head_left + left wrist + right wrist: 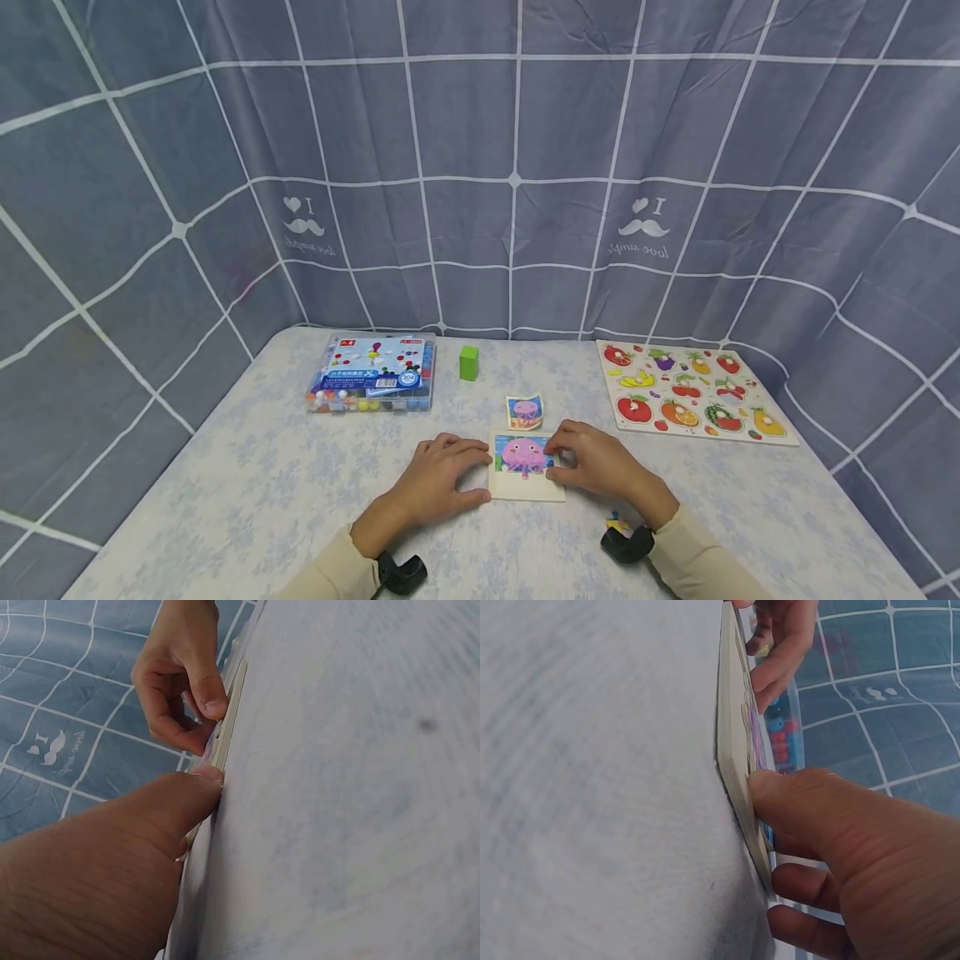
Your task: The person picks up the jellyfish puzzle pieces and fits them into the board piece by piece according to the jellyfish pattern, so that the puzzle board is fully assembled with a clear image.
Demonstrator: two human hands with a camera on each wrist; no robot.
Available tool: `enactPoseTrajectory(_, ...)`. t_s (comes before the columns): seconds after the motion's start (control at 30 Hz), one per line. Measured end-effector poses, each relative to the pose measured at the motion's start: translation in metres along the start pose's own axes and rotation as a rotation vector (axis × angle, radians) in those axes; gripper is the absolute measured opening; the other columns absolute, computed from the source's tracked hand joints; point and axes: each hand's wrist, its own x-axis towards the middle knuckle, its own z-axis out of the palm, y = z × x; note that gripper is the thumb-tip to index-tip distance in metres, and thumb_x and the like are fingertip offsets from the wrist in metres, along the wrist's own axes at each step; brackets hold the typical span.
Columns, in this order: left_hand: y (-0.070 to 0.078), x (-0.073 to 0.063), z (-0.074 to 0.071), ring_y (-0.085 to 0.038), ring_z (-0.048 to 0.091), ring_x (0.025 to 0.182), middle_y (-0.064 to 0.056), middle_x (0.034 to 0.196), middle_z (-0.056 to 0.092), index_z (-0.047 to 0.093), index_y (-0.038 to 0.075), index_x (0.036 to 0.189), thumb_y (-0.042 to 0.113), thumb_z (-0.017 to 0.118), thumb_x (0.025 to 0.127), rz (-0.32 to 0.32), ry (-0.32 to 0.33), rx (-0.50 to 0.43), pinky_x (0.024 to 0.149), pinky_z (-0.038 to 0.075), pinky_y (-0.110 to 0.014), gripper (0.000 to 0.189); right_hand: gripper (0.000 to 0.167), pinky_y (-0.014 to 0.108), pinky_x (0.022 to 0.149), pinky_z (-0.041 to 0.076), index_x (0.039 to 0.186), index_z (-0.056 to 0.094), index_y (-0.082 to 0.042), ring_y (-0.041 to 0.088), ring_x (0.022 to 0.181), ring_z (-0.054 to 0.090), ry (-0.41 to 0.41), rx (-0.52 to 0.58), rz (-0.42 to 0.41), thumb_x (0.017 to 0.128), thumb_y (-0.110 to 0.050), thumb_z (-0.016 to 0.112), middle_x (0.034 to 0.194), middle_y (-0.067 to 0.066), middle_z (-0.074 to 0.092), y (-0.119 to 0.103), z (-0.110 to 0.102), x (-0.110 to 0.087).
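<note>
A small wooden puzzle board (pixel 527 490) lies flat in front of me. Puzzle pieces showing a pink octopus (pixel 522 454) cover its upper part; below them is bare wood. My left hand (pixel 442 477) rests at the board's left edge, fingertips by the upper side and thumb at the lower corner. From the right, my right hand (pixel 597 461) pinches at a puzzle piece along the picture's right side with thumb and index finger. In the right wrist view the right thumb (pixel 780 799) presses against the piece's edge, and the fingers behind are partly hidden.
Just behind the board lies a small octopus picture card (pixel 524 412). Loose colourful pieces (pixel 617 522) lie beside my right wrist. A green block (pixel 468 363) and a clear box of coloured beads (pixel 371 372) stand farther back. At the right is a fruit puzzle board (pixel 693 393).
</note>
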Motion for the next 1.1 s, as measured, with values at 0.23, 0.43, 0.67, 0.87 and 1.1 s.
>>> enactPoseTrajectory(0.23, -0.0008, 0.0013, 0.0002, -0.023, 0.048, 0.125, 0.008, 0.143, 0.055, 0.065, 0.026, 0.133, 0.054, 0.066, 0.094, -0.003, -0.004, 0.001, 0.094, 0.037, -0.056, 0.047, 0.021, 0.027, 0.067, 0.043, 0.105, 0.076, -0.018, 0.009, 0.077, 0.05, -0.007, 0.02, -0.016, 0.087, -0.028, 0.082, 0.097, -0.009, 0.058, -0.0017, -0.0023, -0.0005)
enactPoseTrajectory(0.43, -0.0006, 0.0013, 0.0002, -0.023, 0.048, 0.125, 0.009, 0.143, 0.055, 0.065, 0.026, 0.133, 0.054, 0.066, 0.094, -0.001, -0.004, 0.007, 0.093, 0.038, -0.055, 0.047, 0.022, 0.028, 0.07, 0.044, 0.105, 0.076, -0.02, 0.009, 0.08, 0.051, -0.017, 0.012, -0.001, 0.087, -0.03, 0.082, 0.098, -0.011, 0.058, 0.0005, -0.0014, -0.0005)
enactPoseTrajectory(0.67, 0.0003, 0.0005, -0.0003, -0.023, 0.048, 0.125, 0.008, 0.143, 0.055, 0.065, 0.026, 0.133, 0.053, 0.066, 0.094, 0.002, 0.0, 0.012, 0.093, 0.038, -0.055, 0.047, 0.021, 0.029, 0.071, 0.045, 0.112, 0.077, -0.021, 0.007, 0.083, 0.051, -0.027, 0.017, -0.032, 0.092, -0.029, 0.077, 0.102, -0.011, 0.06, 0.0034, -0.0007, 0.0002)
enactPoseTrajectory(0.87, 0.0012, -0.0004, -0.0011, -0.023, 0.047, 0.125, 0.008, 0.143, 0.055, 0.065, 0.025, 0.133, 0.052, 0.067, 0.094, -0.002, 0.0, 0.003, 0.094, 0.038, -0.054, 0.047, 0.02, 0.03, 0.072, 0.046, 0.113, 0.078, -0.02, 0.007, 0.085, 0.05, -0.028, 0.011, -0.061, 0.094, -0.026, 0.075, 0.103, -0.01, 0.059, 0.0037, 0.0001, 0.0003)
enactPoseTrajectory(1.1, 0.0015, -0.0003, -0.0015, -0.023, 0.047, 0.126, 0.008, 0.143, 0.055, 0.065, 0.025, 0.133, 0.052, 0.067, 0.094, -0.007, -0.003, -0.001, 0.094, 0.037, -0.055, 0.047, 0.02, 0.029, 0.072, 0.046, 0.112, 0.079, -0.018, 0.007, 0.085, 0.05, -0.01, 0.002, -0.061, 0.093, -0.024, 0.076, 0.101, -0.009, 0.058, 0.002, 0.0024, 0.0004)
